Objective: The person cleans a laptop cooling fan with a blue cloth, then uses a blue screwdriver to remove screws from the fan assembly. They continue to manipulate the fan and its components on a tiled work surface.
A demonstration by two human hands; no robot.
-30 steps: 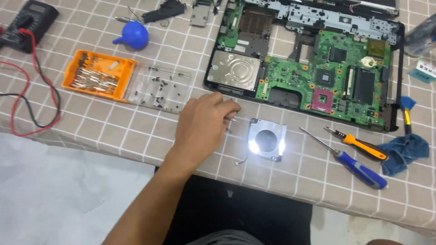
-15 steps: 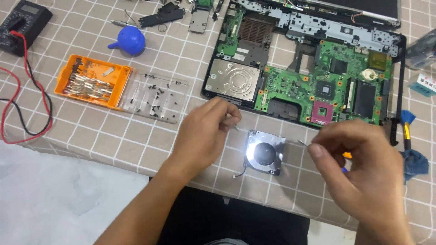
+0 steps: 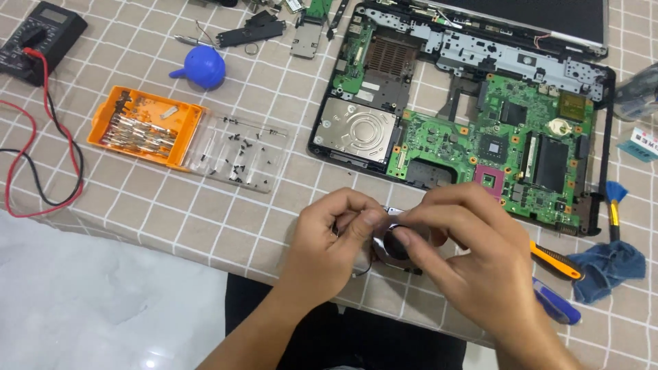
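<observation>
Both my hands meet over a small round laptop cooling fan (image 3: 393, 244) in a metal housing, near the table's front edge. My left hand (image 3: 332, 250) pinches the fan's left side between thumb and fingers. My right hand (image 3: 473, 257) covers its right side, thumb laid across the dark rotor. The fan is mostly hidden by my fingers. Just beyond it lies the opened laptop with its green motherboard (image 3: 510, 147) and silver hard drive (image 3: 356, 130).
An orange bit case (image 3: 144, 127) with a clear lid holding several screws (image 3: 236, 151) lies at left. A blue blower bulb (image 3: 204, 67) and a multimeter (image 3: 38, 38) with red and black leads are farther left. Screwdrivers (image 3: 555, 260) and a blue cloth (image 3: 606, 267) lie at right.
My right hand came in from the right and closed onto the fan. My left hand shifted onto the fan's left side. The camera view moved closer and the fan is now covered.
</observation>
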